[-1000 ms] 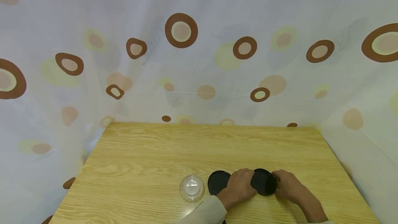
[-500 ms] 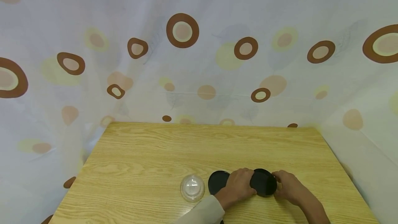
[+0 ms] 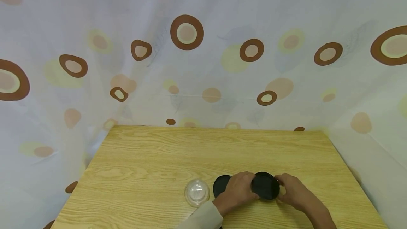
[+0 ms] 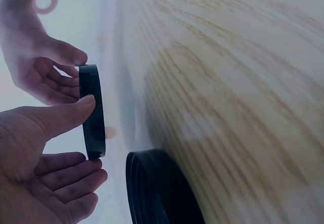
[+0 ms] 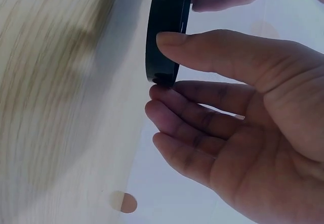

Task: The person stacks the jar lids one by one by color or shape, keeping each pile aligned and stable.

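Observation:
Both hands hold a round black lid (image 3: 265, 186) between them, one at each side of its rim. My left hand (image 3: 239, 188) pinches its left edge, thumb on the rim and fingertips at the far side. On the right edge, my right hand (image 3: 294, 191) does the same, its thumb pressed to the rim. In the left wrist view the held lid (image 4: 92, 115) hangs apart from the wooden surface. A second black lid (image 3: 219, 185) lies on the table, partly hidden behind the left hand; the left wrist view shows ridges inside this lid (image 4: 162, 188).
A clear round container (image 3: 196, 193) stands on the wooden table (image 3: 152, 165), left of the second lid. Patterned white cloth (image 3: 210, 70) rises behind the table and along both sides. A small dark edge (image 3: 220, 227) peeks out under the left sleeve.
Both hands have shifted slightly to the left with the black lid between them. The left hand now covers more of the second lid. The clear container stays put.

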`<state>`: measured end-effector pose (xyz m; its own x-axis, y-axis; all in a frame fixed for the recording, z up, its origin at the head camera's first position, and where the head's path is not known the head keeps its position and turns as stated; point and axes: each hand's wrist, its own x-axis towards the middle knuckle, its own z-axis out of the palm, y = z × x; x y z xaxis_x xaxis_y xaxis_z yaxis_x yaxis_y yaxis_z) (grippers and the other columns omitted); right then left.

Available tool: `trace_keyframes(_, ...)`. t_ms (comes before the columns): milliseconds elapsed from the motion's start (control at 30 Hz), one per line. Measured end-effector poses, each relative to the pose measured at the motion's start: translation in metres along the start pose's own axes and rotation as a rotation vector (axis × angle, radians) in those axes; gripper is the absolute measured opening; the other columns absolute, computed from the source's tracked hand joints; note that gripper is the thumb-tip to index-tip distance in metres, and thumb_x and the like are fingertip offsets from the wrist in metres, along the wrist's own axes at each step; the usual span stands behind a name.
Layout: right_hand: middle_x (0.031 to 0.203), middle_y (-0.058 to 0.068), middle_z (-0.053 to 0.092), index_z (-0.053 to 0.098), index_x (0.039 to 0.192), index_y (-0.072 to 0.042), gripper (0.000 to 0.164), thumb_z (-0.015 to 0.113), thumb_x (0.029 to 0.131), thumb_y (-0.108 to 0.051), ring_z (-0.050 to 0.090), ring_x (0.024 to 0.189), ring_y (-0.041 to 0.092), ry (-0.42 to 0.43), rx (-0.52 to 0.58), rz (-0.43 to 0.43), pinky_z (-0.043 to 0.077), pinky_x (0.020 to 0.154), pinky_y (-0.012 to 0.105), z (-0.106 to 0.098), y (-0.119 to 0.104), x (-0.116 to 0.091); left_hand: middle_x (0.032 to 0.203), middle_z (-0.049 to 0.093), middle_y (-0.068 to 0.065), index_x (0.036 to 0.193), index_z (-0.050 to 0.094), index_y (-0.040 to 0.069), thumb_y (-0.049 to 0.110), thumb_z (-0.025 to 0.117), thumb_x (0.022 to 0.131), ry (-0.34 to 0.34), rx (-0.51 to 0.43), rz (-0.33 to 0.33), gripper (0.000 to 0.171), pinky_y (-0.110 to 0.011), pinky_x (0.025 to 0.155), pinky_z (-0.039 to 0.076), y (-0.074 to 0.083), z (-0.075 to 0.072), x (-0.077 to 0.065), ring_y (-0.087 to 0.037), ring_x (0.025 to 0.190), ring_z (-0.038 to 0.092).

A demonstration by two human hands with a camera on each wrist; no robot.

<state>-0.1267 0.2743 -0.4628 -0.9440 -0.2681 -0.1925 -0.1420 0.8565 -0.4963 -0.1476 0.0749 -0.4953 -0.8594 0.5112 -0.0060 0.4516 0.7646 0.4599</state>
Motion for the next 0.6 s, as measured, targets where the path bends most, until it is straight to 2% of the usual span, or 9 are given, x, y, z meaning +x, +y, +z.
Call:
trace_keyframes(100,0.097,0.011,0.062,0.061,0.111,0.006,0.047,0.08,0.069,-0.001,0.061,0.089,0.026,0.001,0.004,-0.01,0.054,0.077,0.044,0.0,-0.005,0.0,0.104,0.067,0.008,0.111,0.066,0.018,0.034,0.082,0.073,0.008,0.003,0.005,0.045,-0.017,0.077,0.051,-0.003,-0.004,-0.003,-0.004,0.093,0.062)
trace_keyframes(267,0.098,0.009,0.063,0.063,0.109,0.002,0.043,0.08,0.069,-0.002,0.061,0.091,0.025,-0.002,0.021,-0.016,0.054,0.079,0.045,0.0,-0.011,0.0,0.111,0.067,0.009,0.115,0.066,0.019,0.036,0.083,0.072,-0.001,0.009,-0.001,0.049,-0.019,0.082,0.051,-0.008,-0.009,-0.007,-0.005,0.1,0.062)
trace_keyframes(467,0.099,0.008,0.064,0.066,0.104,-0.002,0.038,0.08,0.07,-0.002,0.062,0.092,0.025,0.011,0.023,-0.02,0.054,0.08,0.045,0.003,-0.019,0.001,0.103,0.068,0.011,0.105,0.066,0.021,0.037,0.084,0.069,0.014,-0.004,0.03,0.043,-0.017,0.078,0.05,-0.015,-0.013,-0.009,-0.003,0.095,0.062)
trace_keyframes(600,0.099,0.009,0.064,0.066,0.106,-0.001,0.039,0.081,0.07,-0.005,0.061,0.09,0.024,0.01,0.02,-0.016,0.054,0.078,0.044,0.005,-0.025,0.003,0.111,0.067,0.009,0.111,0.066,0.019,0.039,0.084,0.07,0.015,-0.003,0.048,0.049,-0.018,0.083,0.051,-0.022,-0.017,-0.014,-0.005,0.101,0.062)
